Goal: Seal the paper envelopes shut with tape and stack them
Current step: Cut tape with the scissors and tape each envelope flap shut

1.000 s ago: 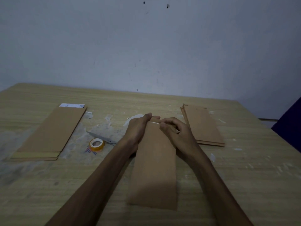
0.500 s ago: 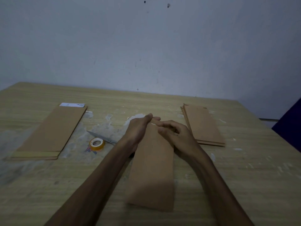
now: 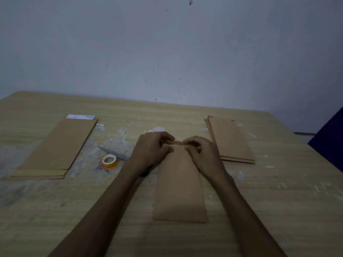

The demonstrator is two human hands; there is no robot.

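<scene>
Working: both hands are pressing at the far end of a brown envelope (image 3: 179,184) that is lying flat at the middle of the table (image 3: 278,210).
Left hand: the left hand (image 3: 152,151) is pinching one end of a pale strip (image 3: 177,143), probably tape, at the flap.
Right hand: the right hand (image 3: 202,154) is gripping the strip's other end, fingers curled.
Progress: this seal is looking unfinished; one pile of envelopes (image 3: 53,149) is lying at the left and another pile (image 3: 231,140) at the right, and which is sealed is not telling from here.
Tools: a tape roll (image 3: 109,161) is sitting beside scissors (image 3: 113,153), left of the hands.
Setting: the wooden tabletop is showing white smears and scraps; a bare, marked wall is standing behind in dim light.
</scene>
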